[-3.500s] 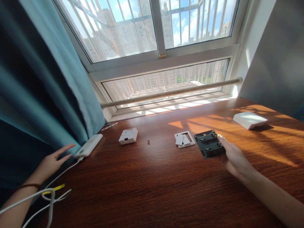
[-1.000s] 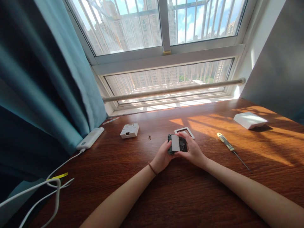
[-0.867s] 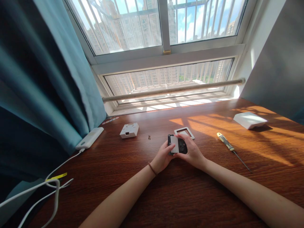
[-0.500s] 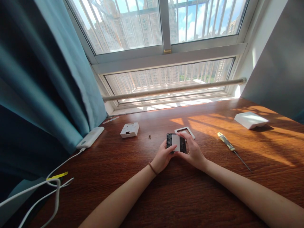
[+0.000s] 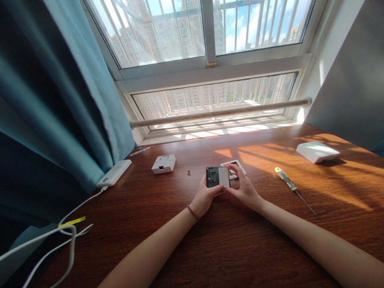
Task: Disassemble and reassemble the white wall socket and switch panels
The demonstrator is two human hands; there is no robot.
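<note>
My left hand grips the left side of a black wall switch module, its thumb lying across the lower edge. Small slots and fittings show on the module's dark face. A white rectangular panel covers the module's right part. My right hand spans that panel, index finger at its top edge and thumb at its bottom edge. Just behind the right fingers lies a white frame, partly hidden by them. Two small screws rest on the table to the left of the module.
A white box-shaped unit sits on the wooden table at left. On the right lie a screwdriver and a white block. A white power bank with a cable stands by the blue curtain.
The white panel, formerly over the module's middle, now sits at its right side. The module has shifted slightly left, showing more of its black face. My right fingers have moved to the panel's ends.
</note>
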